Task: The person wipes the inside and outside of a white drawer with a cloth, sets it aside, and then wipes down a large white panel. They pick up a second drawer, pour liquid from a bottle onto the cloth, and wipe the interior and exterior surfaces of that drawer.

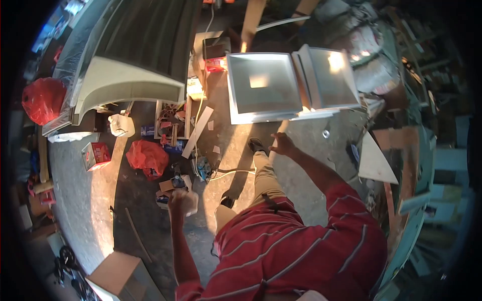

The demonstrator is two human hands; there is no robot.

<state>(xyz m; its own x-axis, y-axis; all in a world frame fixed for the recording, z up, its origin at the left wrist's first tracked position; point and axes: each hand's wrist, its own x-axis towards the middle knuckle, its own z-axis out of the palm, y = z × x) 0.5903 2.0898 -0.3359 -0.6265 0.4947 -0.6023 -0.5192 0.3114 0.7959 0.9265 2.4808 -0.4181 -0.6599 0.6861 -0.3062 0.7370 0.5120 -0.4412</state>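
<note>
My left hand (178, 201) is closed on a pale, whitish piece (190, 203) that I cannot identify, over the floor beside some small boxes and tools. My right hand (283, 144) is held out above the floor, just below the white trays, its fingers apart and nothing seen in it. Two shallow white box-like trays (263, 120) lie side by side in front of me, the right one tilted. My feet stand between the two hands, the forward shoe (256, 145) near my right hand.
At the upper left is a large panelled piece with a curved pale edge (130, 80). Red bags (148, 159), a white jug (121, 125), a wooden tool box (172, 120) and a cable (231, 173) lie about. A triangular board (374, 160) is at right, a brown box (114, 271) lower left.
</note>
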